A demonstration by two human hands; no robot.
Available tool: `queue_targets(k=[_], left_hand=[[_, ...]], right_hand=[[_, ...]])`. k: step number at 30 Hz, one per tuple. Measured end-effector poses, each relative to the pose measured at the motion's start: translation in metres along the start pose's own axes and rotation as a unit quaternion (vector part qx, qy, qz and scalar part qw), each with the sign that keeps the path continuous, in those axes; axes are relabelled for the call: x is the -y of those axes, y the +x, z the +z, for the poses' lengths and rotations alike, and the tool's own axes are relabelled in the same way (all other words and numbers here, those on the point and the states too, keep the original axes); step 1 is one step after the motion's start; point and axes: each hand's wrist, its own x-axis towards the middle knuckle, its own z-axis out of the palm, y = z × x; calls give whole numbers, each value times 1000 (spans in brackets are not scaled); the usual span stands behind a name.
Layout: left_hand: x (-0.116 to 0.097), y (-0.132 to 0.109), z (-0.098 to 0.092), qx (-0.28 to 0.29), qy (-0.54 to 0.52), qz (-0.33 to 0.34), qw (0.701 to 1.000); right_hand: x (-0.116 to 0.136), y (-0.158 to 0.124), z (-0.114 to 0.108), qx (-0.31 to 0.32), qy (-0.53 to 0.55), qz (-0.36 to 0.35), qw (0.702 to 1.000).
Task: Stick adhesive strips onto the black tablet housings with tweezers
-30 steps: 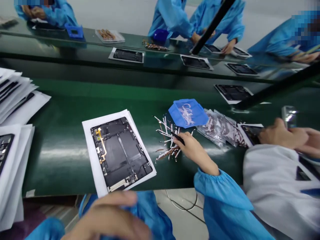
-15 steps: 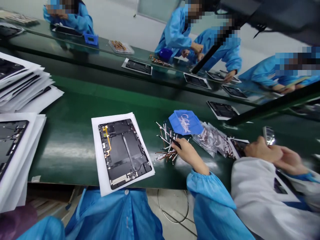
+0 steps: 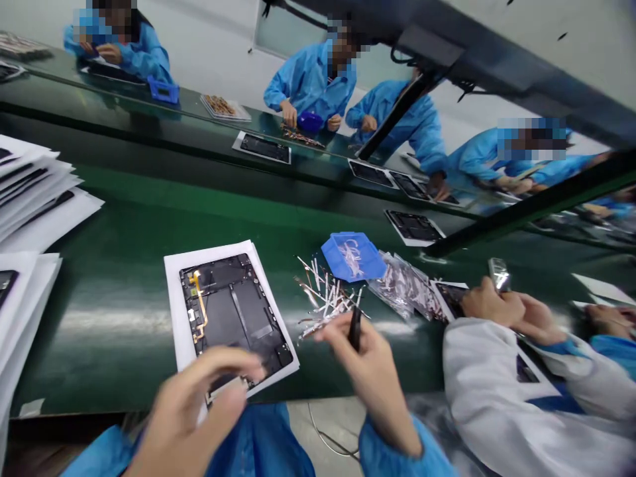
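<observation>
I logged two hands, apart. Right hand [image 3: 372, 377] pinched one black tool [image 3: 354, 329], just short of one loose pile of strips [image 3: 322, 301]. Left hand [image 3: 193, 414], blurred with its fingers loosely spread, hung over the near edge of one opened tablet [image 3: 231, 318] on the table [image 3: 124, 311].

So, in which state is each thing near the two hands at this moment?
tablet: open, insides showing, flat on a white sheet.
right hand: shut on a black tool, pinched between the fingertips.
left hand: blurred, fingers loose above the sheet's near corner, holding nothing visible.
loose strips: scattered in a pile on the green belt.
blue tray: a few pale strips inside.
</observation>
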Motion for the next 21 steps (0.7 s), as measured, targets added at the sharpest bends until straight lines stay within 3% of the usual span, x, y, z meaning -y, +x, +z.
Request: queue_targets(k=[3, 5, 7, 11, 15, 21], left_hand=[[13, 20, 18, 75, -29, -64, 995], [22, 23, 25, 70, -76, -103, 989], [28, 24, 25, 31, -119, -122, 985], [34, 34, 16, -44, -181, -160, 969], [33, 47, 12, -12, -251, -230, 940], [24, 50, 14, 12, -276, -276, 921]], right_hand=[[26, -38, 42, 25, 94, -5, 995], [35, -49, 63, 29, 113, -8, 993], [39, -50, 76, 44, 114, -12, 992], [37, -39, 74, 63, 129, -30, 989], [20, -34, 64, 62, 239, -8, 969], [-1, -40, 75, 107, 400, 34, 910]])
